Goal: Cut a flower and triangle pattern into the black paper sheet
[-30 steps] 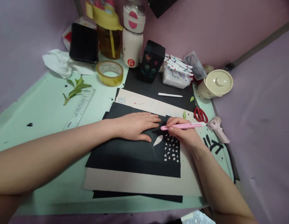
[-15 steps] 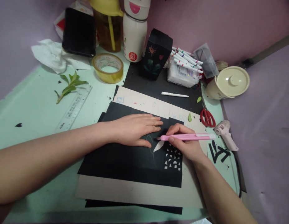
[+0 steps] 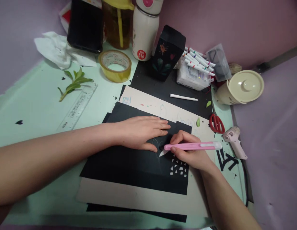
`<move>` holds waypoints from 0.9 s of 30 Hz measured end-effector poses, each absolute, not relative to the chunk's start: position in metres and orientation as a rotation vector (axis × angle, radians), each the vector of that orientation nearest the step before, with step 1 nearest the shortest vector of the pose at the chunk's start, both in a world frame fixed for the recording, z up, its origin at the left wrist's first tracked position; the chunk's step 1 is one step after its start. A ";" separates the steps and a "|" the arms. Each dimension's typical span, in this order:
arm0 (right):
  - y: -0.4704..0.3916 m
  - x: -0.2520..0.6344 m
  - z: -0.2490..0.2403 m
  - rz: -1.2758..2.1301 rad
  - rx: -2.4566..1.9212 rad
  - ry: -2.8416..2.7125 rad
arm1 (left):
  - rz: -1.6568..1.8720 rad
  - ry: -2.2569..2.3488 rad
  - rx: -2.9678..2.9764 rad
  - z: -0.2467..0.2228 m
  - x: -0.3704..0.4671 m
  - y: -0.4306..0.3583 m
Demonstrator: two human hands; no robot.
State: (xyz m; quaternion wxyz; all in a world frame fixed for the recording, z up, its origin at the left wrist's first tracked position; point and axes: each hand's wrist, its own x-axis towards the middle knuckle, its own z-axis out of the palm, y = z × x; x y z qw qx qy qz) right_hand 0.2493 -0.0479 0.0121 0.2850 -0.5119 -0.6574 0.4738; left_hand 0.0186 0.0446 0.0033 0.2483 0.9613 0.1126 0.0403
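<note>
My left hand [image 3: 144, 131] lies flat on a sheet of black paper [image 3: 131, 171], its fingers stretched out. My right hand [image 3: 192, 155] grips a slim pink craft knife [image 3: 192, 146], its tip pointing left onto the sheet. Just below the tip is a white leaf-shaped opening [image 3: 163, 153]. Faint leaf outlines [image 3: 156, 143] are drawn beside my left thumb. Several small cut-out shapes [image 3: 178, 167] form a patch near the sheet's right side, partly hidden by my right hand. Underneath lies a pale board [image 3: 129, 191].
A clear ruler [image 3: 78, 107], leafy sprig [image 3: 75, 83] and tape roll [image 3: 116, 65] lie left. Behind stand a white bottle [image 3: 145, 35], black box [image 3: 168, 52] and markers [image 3: 198, 62]. Red-handled scissors [image 3: 216, 123], a glue gun [image 3: 234, 142] and a lidded pot [image 3: 245, 86] are right.
The knife's tip has moved slightly down, and my right hand now covers more of the leaf-shaped opening. My left hand stays flat on the paper. The whole view has shifted a little.
</note>
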 end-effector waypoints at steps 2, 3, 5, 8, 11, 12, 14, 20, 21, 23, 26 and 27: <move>-0.048 0.249 0.013 1.266 -1.378 -1.765 | 0.099 0.307 2.627 0.003 0.018 0.045; -0.047 0.248 0.013 1.265 -1.380 -1.768 | 0.096 0.305 2.631 0.003 0.018 0.045; -0.047 0.247 0.014 1.268 -1.384 -1.771 | 0.093 0.300 2.636 0.003 0.018 0.045; -0.047 0.246 0.015 1.265 -1.395 -1.775 | 0.095 0.300 2.633 0.004 0.018 0.045; -0.047 0.245 0.016 1.252 -1.408 -1.786 | 0.084 0.309 2.631 0.005 0.019 0.044; -0.046 0.245 0.016 1.250 -1.410 -1.788 | 0.077 0.312 2.632 0.006 0.019 0.044; -0.046 0.244 0.017 1.246 -1.417 -1.791 | 0.061 0.315 2.637 0.006 0.019 0.044; -0.046 0.241 0.020 1.211 -1.457 -1.769 | 0.070 0.315 2.646 0.004 0.019 0.044; -0.046 0.240 0.020 1.213 -1.460 -1.751 | 0.077 0.314 2.646 0.004 0.019 0.044; -0.047 0.239 0.020 1.228 -1.457 -1.723 | 0.091 0.311 2.640 0.004 0.019 0.043; -0.047 0.239 0.019 1.260 -1.447 -1.711 | 0.103 0.317 2.619 0.004 0.019 0.043; -0.046 0.239 0.019 1.267 -1.447 -1.712 | 0.100 0.322 2.613 0.004 0.019 0.044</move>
